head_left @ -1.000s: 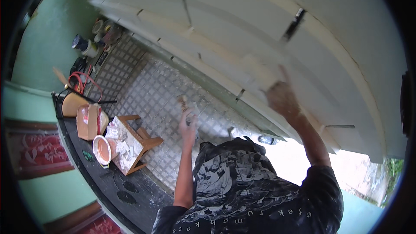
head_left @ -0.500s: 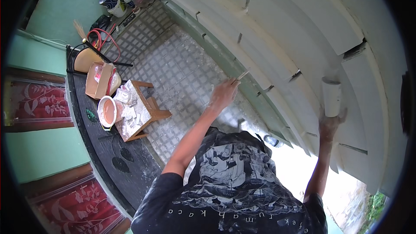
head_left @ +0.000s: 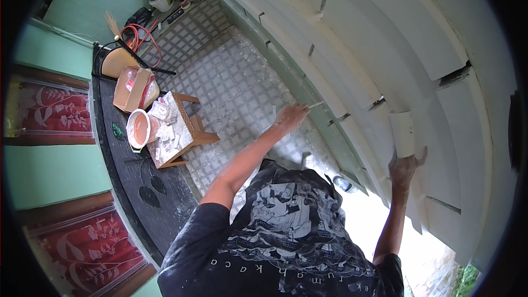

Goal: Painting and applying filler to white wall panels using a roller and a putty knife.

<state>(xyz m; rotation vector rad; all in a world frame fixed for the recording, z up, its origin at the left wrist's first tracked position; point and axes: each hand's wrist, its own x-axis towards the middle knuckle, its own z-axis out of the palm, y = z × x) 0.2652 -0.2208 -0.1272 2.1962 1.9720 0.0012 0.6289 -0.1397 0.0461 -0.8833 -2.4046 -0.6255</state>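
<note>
1. Two hands are up at the stepped white plaster ceiling moulding (head_left: pixel 385 49): the right hand (head_left: pixel 406 169) presses a small white rectangular plaster piece (head_left: pixel 402 133) flat against one of its bands, fingers spread behind the piece's lower edge, palm under it.
2. Well off to the other side of that grip, the left hand (head_left: pixel 290 116) is closed around a thin pale stick-like tool (head_left: pixel 314 104), its tip just touching the moulding's lower green-edged step.
3. Judging by this, the step in hand is fitting or patching the piece into the band near a dark gap (head_left: pixel 454 75) just above the right hand's grip.
4. Next, I reckon, the piece needs steady pressure and squaring to the band's edges while the tool comes across to it.
5. Far below both grips stand a small wooden stool (head_left: pixel 181 129) littered with white scraps and a pink round plastic basin (head_left: pixel 138 127).
</note>
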